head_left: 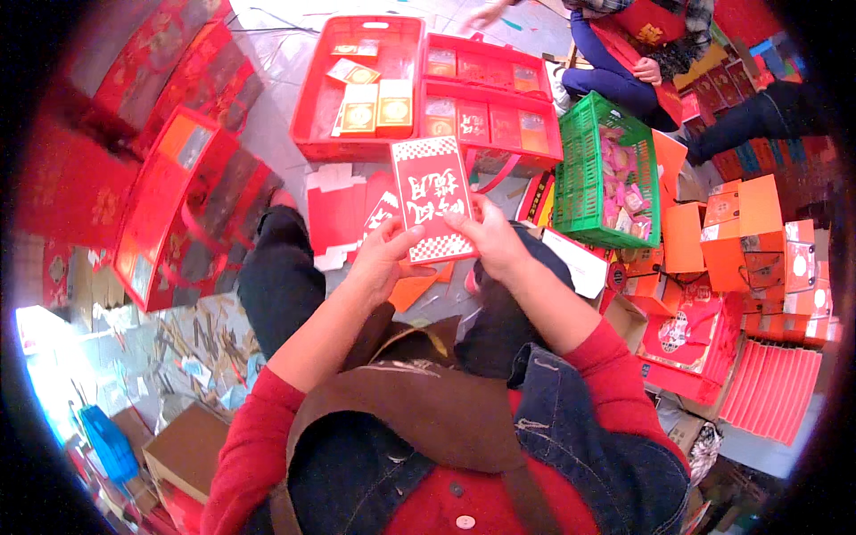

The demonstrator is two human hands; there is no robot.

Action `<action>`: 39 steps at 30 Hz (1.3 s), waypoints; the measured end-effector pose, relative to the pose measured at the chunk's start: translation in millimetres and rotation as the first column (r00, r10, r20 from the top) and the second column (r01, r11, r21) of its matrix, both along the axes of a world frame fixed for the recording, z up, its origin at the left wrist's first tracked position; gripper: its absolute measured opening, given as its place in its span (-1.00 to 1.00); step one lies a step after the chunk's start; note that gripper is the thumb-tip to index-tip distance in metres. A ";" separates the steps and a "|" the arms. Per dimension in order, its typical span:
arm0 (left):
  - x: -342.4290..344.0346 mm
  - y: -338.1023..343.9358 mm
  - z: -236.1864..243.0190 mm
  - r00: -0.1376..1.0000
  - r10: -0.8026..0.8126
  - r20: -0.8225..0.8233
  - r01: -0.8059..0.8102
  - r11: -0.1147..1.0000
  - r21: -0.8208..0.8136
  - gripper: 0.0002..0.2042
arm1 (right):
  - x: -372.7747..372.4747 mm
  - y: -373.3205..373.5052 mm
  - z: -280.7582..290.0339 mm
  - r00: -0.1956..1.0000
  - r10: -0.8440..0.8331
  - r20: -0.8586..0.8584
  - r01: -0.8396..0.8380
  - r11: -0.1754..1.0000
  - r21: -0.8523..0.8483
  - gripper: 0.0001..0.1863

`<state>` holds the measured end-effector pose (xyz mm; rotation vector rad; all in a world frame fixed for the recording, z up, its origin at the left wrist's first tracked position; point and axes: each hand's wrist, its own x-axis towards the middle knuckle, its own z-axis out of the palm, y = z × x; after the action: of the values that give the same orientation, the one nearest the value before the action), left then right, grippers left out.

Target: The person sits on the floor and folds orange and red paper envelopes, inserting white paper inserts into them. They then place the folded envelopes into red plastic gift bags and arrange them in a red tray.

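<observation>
A flat red box (432, 189) with white lettering and checkered bands at both ends is held up between my two hands, over my lap. My left hand (385, 254) grips its lower left corner, thumb on the front. On the lower right edge, my right hand (493, 239) pinches it with the thumb across the face. Behind it lie flat red and white card pieces (337, 209). Further off stands a red plastic crate (308, 85) holding several small orange-and-white boxes (360, 109). Right of the crate, red gift boxes (490, 122) lie with filled compartments.
To the right a green basket (584, 169) holds pink packets (617, 165). Beyond it are stacked orange boxes (744, 223). Large red gift boxes (169, 209) stand at my left. Another person (615, 53) sits at the upper right. Scraps and a brown carton (187, 446) lie lower left.
</observation>
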<state>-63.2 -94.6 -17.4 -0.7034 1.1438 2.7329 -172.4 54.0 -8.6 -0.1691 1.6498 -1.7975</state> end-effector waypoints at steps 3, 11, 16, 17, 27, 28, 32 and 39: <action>-52.9 -16.1 -1.6 0.997 0.017 0.077 -0.005 0.988 -0.151 -0.53 | -78.5 -4.7 -3.3 0.995 -0.074 0.068 0.074 0.997 -0.008 -0.46; -136.6 -74.2 -53.3 0.967 -0.097 0.235 0.133 0.981 -0.144 -0.77 | -306.7 22.6 -136.0 0.943 -0.074 0.323 0.071 0.997 0.022 -0.60; -143.3 -74.8 -61.4 0.933 -0.121 0.339 0.184 0.969 -0.162 -0.82 | -334.8 8.3 -205.3 0.918 -0.127 0.375 0.153 0.987 -0.039 -0.53; -144.7 -74.6 -61.4 0.926 -0.106 0.362 0.175 0.971 -0.164 -0.83 | -334.3 6.6 -213.9 0.898 -0.095 0.429 0.157 0.981 -0.110 -0.44; -141.3 -64.9 -61.0 0.926 -0.150 0.346 0.244 0.939 -0.244 -0.84 | -354.6 0.9 -228.0 0.902 -0.113 0.417 0.190 0.971 -0.148 -0.55; -139.0 -65.3 -63.3 0.929 -0.154 0.337 0.255 0.926 -0.279 -0.83 | -356.3 -0.2 -227.3 0.902 -0.133 0.410 0.209 0.967 -0.145 -0.60; -156.0 -56.7 -93.9 0.930 -0.308 0.203 0.259 0.153 -0.954 -0.76 | -356.9 4.8 -229.9 0.889 -0.269 0.370 0.313 0.947 -0.065 -0.58; -305.4 -28.5 -171.3 0.930 -0.320 0.182 0.152 -0.115 -0.982 -0.59 | -351.9 -6.2 -252.6 0.899 -0.242 0.365 0.276 0.960 -0.043 -0.54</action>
<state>-368.6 -123.1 -188.8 -0.2179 2.9560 1.0249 -524.2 47.8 -261.2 0.3380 1.3761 -1.9651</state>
